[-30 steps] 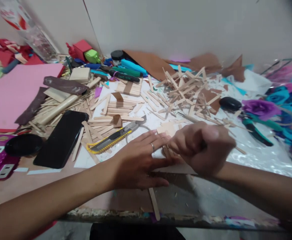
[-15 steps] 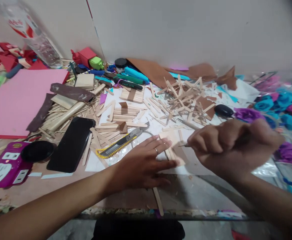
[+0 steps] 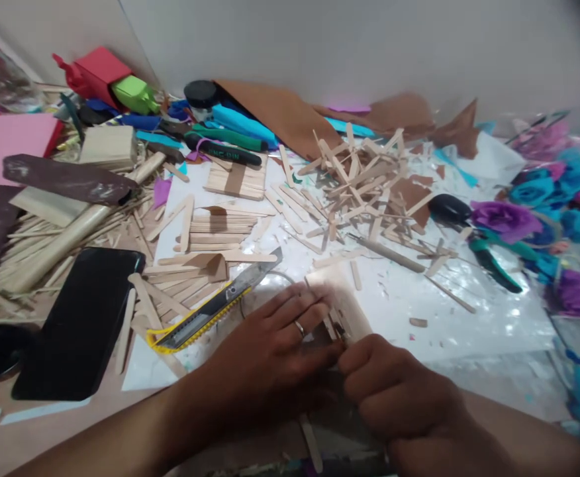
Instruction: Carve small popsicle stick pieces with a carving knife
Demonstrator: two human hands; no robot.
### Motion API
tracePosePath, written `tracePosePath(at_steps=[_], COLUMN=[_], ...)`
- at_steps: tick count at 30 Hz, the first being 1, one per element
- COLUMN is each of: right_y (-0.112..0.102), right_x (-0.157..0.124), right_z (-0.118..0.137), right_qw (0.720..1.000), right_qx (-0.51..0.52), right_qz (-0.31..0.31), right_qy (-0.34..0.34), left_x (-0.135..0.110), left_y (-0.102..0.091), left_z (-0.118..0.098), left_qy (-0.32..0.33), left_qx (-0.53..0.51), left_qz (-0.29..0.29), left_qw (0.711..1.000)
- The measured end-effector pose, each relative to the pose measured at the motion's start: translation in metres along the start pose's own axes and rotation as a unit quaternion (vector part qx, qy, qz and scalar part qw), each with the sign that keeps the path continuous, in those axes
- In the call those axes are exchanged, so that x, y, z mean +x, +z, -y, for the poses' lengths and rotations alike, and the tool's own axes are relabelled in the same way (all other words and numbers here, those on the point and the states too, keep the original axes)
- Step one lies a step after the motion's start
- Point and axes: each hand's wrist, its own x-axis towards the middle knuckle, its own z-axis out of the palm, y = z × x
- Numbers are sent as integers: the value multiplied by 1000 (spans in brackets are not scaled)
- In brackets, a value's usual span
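My left hand [image 3: 280,338] lies flat, fingers stretched out, pressing on a thin pale wooden piece [image 3: 354,311] on the white sheet. A ring is on one finger. Close against its fingertips, my right hand [image 3: 394,384] is closed in a fist around a thin pointed tool, mostly hidden by the fist; its end is down at the wood by my left fingers. From under my left hand a craft stick [image 3: 310,442] sticks out toward the table's front edge. Left of that hand rests a yellow box cutter [image 3: 205,318], blade out.
Craft sticks [image 3: 359,185] form a loose heap at the back. Green-handled pliers [image 3: 498,265] and paper flowers [image 3: 506,222] lie on the right. A black phone [image 3: 79,324] is on the left, near thin sticks [image 3: 46,245]. Brown paper [image 3: 280,119] runs along the wall.
My right hand has come down and left, from above the sheet to the wood beside my left hand. The left hand stays flat. The view has shifted closer and to the right.
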Motion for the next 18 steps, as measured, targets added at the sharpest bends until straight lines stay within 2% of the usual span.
tracePosePath(at_steps=[3,8,13,16,18], right_y=[-3,-12,-25,-23,-19], right_x=[0,6,12,18,21], right_z=[1,4,1,2,1], right_qw=[999,998,998,999,998], right_qx=[-34,-19,-2,-4,9], right_qz=[-11,28,46,30,41], right_qy=[10,53,47,35,45], left_x=[0,2,3,2,2], left_y=[2,0,1,2,1], left_z=[1,1,1,2,2], left_qy=[4,9,12,5,8], left_qx=[-10,-19,-26,-23,-22], left_qz=[-8,-9,-13,-24,-22], left_qw=[1000,1000,1000,999,999])
